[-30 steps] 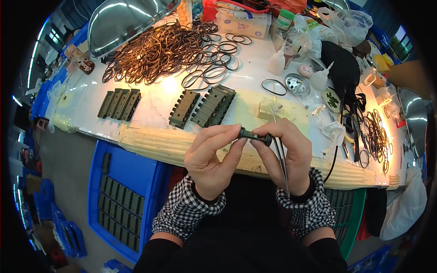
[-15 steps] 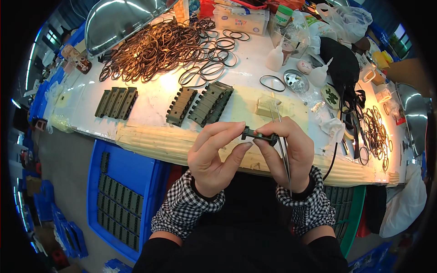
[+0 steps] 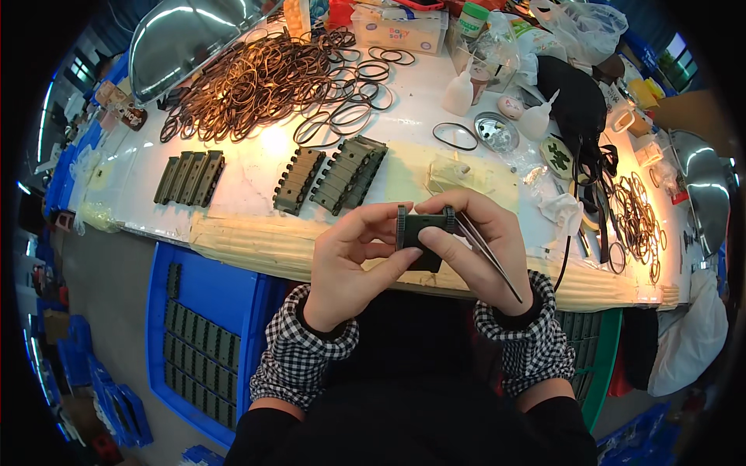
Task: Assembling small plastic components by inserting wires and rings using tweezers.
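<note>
Hands, two: left hand (image 3: 342,264) and right hand (image 3: 489,241), both closed on one dark green piece (image 3: 415,231) held up between them over the worktop's (image 3: 249,172) near edge. The left pinches its left end; the right lays a thumb across its face.

Tweezers (image 3: 488,252), one pair, metal, tucked slantwise in the right hand.

Green strips (image 3: 189,179), four, side by side, well left of the grip. Ribbed blocks, two, between those and the grip: one narrow (image 3: 299,181), one wide (image 3: 350,175); from where I stand, their separate parts are hard to count.

Yellowish block (image 3: 447,175), one, just beyond the grip. Loose dark ring (image 3: 458,150), one, farther beyond; metal dish (image 3: 496,132), one, to its right. White squeeze bottles, two: one (image 3: 457,95) beyond that ring, one (image 3: 536,122) right of the dish.

Heap of dark rings (image 3: 241,85), uncounted, beyond the grip to the left. Blue tray (image 3: 221,281), one, holding rows of green parts, below left of the grip.

Lettering: printed on one clear box (image 3: 388,33), far beyond the grip, and on one brown pack (image 3: 120,106), far left.
</note>
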### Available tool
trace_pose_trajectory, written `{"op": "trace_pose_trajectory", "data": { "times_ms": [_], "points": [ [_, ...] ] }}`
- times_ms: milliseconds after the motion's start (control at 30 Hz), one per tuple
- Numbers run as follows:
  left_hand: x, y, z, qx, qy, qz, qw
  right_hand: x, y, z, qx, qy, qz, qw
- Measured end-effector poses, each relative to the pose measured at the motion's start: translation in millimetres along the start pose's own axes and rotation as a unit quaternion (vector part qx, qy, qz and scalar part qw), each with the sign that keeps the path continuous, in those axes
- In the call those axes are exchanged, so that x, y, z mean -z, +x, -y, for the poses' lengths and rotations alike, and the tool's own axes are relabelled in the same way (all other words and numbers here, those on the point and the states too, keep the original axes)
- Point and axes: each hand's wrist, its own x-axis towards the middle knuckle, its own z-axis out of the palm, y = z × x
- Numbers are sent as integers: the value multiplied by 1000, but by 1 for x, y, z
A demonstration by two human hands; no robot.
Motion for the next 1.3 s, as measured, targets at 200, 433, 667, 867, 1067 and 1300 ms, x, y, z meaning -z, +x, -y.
{"op": "trace_pose_trajectory", "data": {
  "times_ms": [200,433,667,867,1067,1300],
  "points": [
    [8,-1,-4,66,-78,-27,994,1,-6,-8,-40,-2,-48,998],
    [5,-1,-1,78,-103,-17,992,2,-4,-7,-102,48,-62,992],
    [12,-2,-11,81,-102,43,991,0,-6,-7,-65,4,-33,997],
    [59,-13,-37,33,43,59,997,6,-11,7,55,-122,-12,991],
    [148,-2,-56,-188,399,-112,890,13,-15,2,19,-113,-51,992],
    [235,5,-26,-187,618,-13,764,9,-12,-4,20,-165,-5,986]
  ]
}}
